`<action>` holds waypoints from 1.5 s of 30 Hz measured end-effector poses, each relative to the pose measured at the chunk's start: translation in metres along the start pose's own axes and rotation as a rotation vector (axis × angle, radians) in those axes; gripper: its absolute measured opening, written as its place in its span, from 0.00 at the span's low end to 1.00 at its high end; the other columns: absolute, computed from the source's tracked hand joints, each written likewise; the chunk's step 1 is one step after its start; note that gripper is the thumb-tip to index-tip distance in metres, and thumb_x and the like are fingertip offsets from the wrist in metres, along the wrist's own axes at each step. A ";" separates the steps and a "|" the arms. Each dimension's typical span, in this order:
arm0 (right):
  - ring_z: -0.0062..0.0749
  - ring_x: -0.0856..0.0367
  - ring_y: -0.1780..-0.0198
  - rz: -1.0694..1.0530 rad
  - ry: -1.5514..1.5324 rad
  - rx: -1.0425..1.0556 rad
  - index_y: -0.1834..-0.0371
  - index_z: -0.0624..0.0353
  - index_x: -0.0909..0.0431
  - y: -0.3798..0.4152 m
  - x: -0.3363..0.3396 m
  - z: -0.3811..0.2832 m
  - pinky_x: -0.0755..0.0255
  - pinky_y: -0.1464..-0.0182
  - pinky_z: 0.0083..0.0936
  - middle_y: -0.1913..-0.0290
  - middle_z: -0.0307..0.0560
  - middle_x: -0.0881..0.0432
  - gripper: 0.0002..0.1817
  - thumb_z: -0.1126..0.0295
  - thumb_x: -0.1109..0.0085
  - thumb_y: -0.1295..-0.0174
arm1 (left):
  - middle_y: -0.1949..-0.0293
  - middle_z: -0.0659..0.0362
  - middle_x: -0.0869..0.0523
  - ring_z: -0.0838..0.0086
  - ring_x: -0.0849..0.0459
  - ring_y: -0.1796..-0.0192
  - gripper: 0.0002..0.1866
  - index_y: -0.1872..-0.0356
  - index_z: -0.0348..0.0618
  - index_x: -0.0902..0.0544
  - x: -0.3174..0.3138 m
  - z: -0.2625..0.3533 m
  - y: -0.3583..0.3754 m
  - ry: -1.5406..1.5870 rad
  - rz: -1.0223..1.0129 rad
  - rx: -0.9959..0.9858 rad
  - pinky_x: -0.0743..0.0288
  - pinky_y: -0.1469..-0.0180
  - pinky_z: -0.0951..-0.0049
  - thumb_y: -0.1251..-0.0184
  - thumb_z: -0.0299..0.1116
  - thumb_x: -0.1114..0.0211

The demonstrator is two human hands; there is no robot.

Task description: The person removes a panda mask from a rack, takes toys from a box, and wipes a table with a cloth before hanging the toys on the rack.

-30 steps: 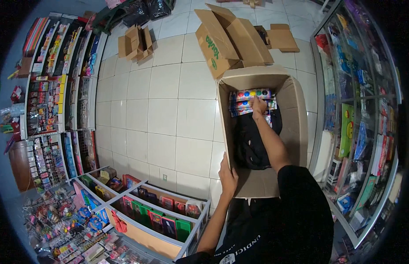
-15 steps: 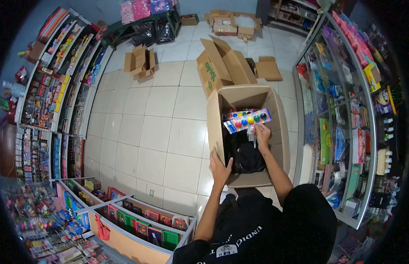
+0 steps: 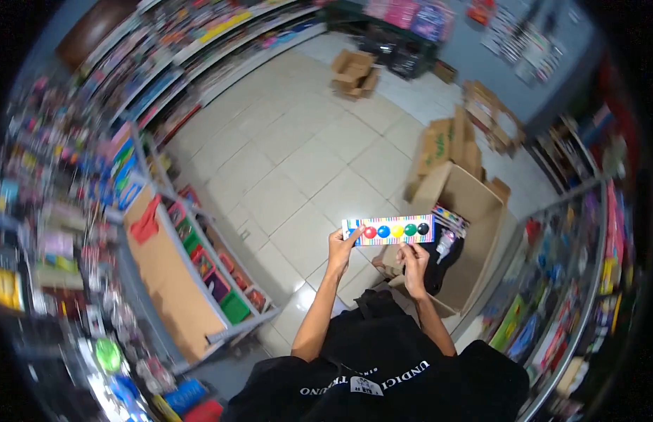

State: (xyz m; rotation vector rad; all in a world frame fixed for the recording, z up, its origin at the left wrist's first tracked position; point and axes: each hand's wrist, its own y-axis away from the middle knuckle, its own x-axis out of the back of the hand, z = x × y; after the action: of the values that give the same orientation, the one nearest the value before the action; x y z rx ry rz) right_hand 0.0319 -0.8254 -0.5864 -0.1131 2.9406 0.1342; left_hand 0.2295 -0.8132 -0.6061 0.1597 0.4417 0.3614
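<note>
I hold a long flat paint set (image 3: 388,230) with a striped border and a row of coloured round paints, level in front of me. My left hand (image 3: 338,246) grips its left end. My right hand (image 3: 413,257) grips its lower edge towards the right. Just beyond the set stands a large open cardboard box (image 3: 458,188) on the tiled floor, with more striped sets (image 3: 449,216) and a black bag (image 3: 439,271) inside.
A low display bin (image 3: 200,260) with compartments of packets stands at my left. Glass display cases (image 3: 579,281) line the right. Open empty cartons (image 3: 354,70) lie farther off on the floor. Wall racks of stationery (image 3: 200,35) fill the far left.
My right hand lifted the paint set out of the box. My left hand left the box rim and took the set's left end. My head turned left.
</note>
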 end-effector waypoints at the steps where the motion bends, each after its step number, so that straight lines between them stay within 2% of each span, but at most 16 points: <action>1: 0.19 0.26 0.76 -0.098 -0.079 -0.065 0.63 0.66 0.19 0.000 -0.010 0.014 0.33 0.71 0.19 0.74 0.40 0.20 0.06 0.74 0.41 0.33 | 0.65 0.60 0.11 0.80 0.15 0.64 0.09 0.61 0.36 0.14 0.016 0.017 0.013 0.009 0.064 -0.038 0.20 0.59 0.78 0.34 0.33 0.29; 5: 0.23 0.22 0.66 -0.273 -0.158 -0.274 0.57 0.62 0.20 0.008 -0.076 0.040 0.29 0.63 0.23 0.65 0.41 0.18 0.06 0.73 0.38 0.35 | 0.67 0.60 0.11 0.83 0.16 0.66 0.10 0.62 0.35 0.12 0.092 0.050 0.067 0.005 0.305 -0.183 0.24 0.62 0.80 0.36 0.34 0.27; 8: 0.26 0.23 0.49 -0.467 -0.338 -0.394 0.40 0.56 0.29 -0.006 -0.110 0.058 0.29 0.50 0.26 0.52 0.41 0.21 0.18 0.60 0.46 0.29 | 0.67 0.60 0.11 0.83 0.16 0.66 0.11 0.63 0.35 0.12 0.140 0.068 0.109 0.039 0.494 -0.248 0.24 0.61 0.79 0.37 0.34 0.26; 11: 0.28 0.24 0.46 -0.544 -0.535 -0.567 0.34 0.54 0.33 0.001 -0.167 0.034 0.31 0.46 0.27 0.46 0.43 0.23 0.23 0.55 0.51 0.26 | 0.67 0.60 0.11 0.83 0.16 0.67 0.12 0.64 0.36 0.12 0.186 0.078 0.144 0.093 0.658 -0.334 0.24 0.63 0.79 0.39 0.35 0.25; 15: 0.31 0.25 0.43 -1.039 0.143 -0.148 0.32 0.57 0.35 0.007 -0.217 0.032 0.31 0.42 0.29 0.40 0.47 0.25 0.30 0.55 0.40 0.32 | 0.71 0.60 0.12 0.82 0.17 0.71 0.10 0.66 0.36 0.12 0.223 0.088 0.175 0.071 0.754 -0.334 0.25 0.68 0.80 0.41 0.33 0.25; 18: 0.34 0.25 0.41 -1.554 0.505 -0.071 0.32 0.57 0.34 0.003 -0.251 0.044 0.31 0.39 0.33 0.39 0.48 0.26 0.38 0.58 0.27 0.43 | 0.72 0.61 0.12 0.82 0.17 0.73 0.09 0.67 0.36 0.12 0.241 0.078 0.186 -0.059 0.836 -0.228 0.26 0.71 0.80 0.42 0.32 0.25; 21: 0.38 0.24 0.41 -1.772 0.649 0.009 0.32 0.55 0.35 0.038 -0.293 0.030 0.31 0.38 0.35 0.40 0.48 0.24 0.44 0.61 0.20 0.53 | 0.74 0.62 0.13 0.83 0.18 0.75 0.08 0.69 0.37 0.13 0.253 0.064 0.189 0.004 0.943 -0.158 0.28 0.73 0.81 0.43 0.31 0.25; 26: 0.42 0.22 0.42 -1.856 0.678 -0.024 0.31 0.53 0.38 0.061 -0.354 0.081 0.29 0.39 0.36 0.44 0.54 0.21 0.47 0.64 0.20 0.55 | 0.80 0.65 0.16 0.83 0.22 0.80 0.12 0.76 0.39 0.12 0.292 0.054 0.188 0.073 1.260 -0.085 0.32 0.77 0.80 0.44 0.37 0.24; 30: 0.39 0.23 0.42 -1.921 0.600 -0.172 0.32 0.56 0.35 0.063 -0.423 0.121 0.29 0.39 0.34 0.46 0.54 0.19 0.46 0.62 0.18 0.54 | 0.67 0.61 0.13 0.80 0.17 0.72 0.20 0.57 0.42 0.14 0.331 0.071 0.188 0.350 1.482 -0.242 0.27 0.74 0.79 0.34 0.50 0.31; 31: 0.38 0.22 0.42 -1.947 0.574 -0.154 0.33 0.58 0.34 0.062 -0.441 0.147 0.29 0.39 0.34 0.47 0.53 0.19 0.45 0.62 0.18 0.54 | 0.59 0.59 0.13 0.78 0.15 0.67 0.26 0.44 0.46 0.20 0.343 0.068 0.181 0.407 1.566 -0.329 0.25 0.73 0.77 0.31 0.55 0.36; 34: 0.33 0.22 0.45 -2.018 0.541 -0.248 0.35 0.63 0.32 0.066 -0.490 0.193 0.27 0.43 0.30 0.47 0.50 0.19 0.44 0.59 0.18 0.54 | 0.59 0.59 0.14 0.77 0.14 0.65 0.28 0.41 0.44 0.23 0.357 0.084 0.171 0.607 1.618 -0.443 0.24 0.70 0.76 0.30 0.55 0.37; 35: 0.32 0.21 0.46 -2.038 0.598 -0.213 0.35 0.63 0.32 0.073 -0.510 0.195 0.27 0.43 0.29 0.48 0.50 0.19 0.44 0.59 0.18 0.54 | 0.62 0.59 0.15 0.78 0.16 0.65 0.27 0.42 0.41 0.23 0.376 0.060 0.165 0.464 1.605 -0.246 0.24 0.67 0.76 0.27 0.54 0.41; 36: 0.32 0.21 0.46 -2.056 0.657 -0.175 0.36 0.62 0.31 0.077 -0.527 0.198 0.26 0.44 0.29 0.48 0.50 0.19 0.43 0.59 0.18 0.54 | 0.53 0.56 0.18 0.72 0.18 0.52 0.28 0.39 0.41 0.27 0.380 0.064 0.165 0.251 1.446 -0.166 0.20 0.55 0.69 0.25 0.55 0.44; 40: 0.27 0.19 0.48 -2.170 0.645 -0.664 0.37 0.61 0.30 0.090 -0.577 0.209 0.26 0.47 0.26 0.50 0.47 0.16 0.35 0.63 0.24 0.47 | 0.60 0.61 0.17 0.76 0.18 0.58 0.22 0.45 0.40 0.22 0.392 0.045 0.148 0.318 1.540 -0.137 0.22 0.58 0.71 0.20 0.49 0.50; 44: 0.26 0.17 0.53 -2.175 0.656 -0.762 0.40 0.64 0.29 0.098 -0.604 0.206 0.24 0.51 0.24 0.52 0.48 0.15 0.30 0.68 0.27 0.44 | 0.66 0.64 0.18 0.80 0.21 0.64 0.21 0.49 0.39 0.21 0.416 0.015 0.139 0.404 1.721 -0.373 0.26 0.64 0.76 0.18 0.47 0.52; 45: 0.27 0.16 0.55 -2.152 0.652 -0.711 0.41 0.65 0.29 0.101 -0.612 0.225 0.23 0.52 0.25 0.53 0.49 0.15 0.29 0.68 0.27 0.44 | 0.75 0.68 0.23 0.85 0.29 0.75 0.21 0.61 0.43 0.19 0.417 0.023 0.137 0.423 1.864 -0.413 0.37 0.74 0.79 0.20 0.49 0.50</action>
State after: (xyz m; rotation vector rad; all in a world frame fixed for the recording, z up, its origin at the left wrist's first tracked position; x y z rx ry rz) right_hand 0.6642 -0.6620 -0.6766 -3.1965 1.2883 0.7239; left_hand 0.5490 -0.5319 -0.7161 0.0421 0.5126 2.3305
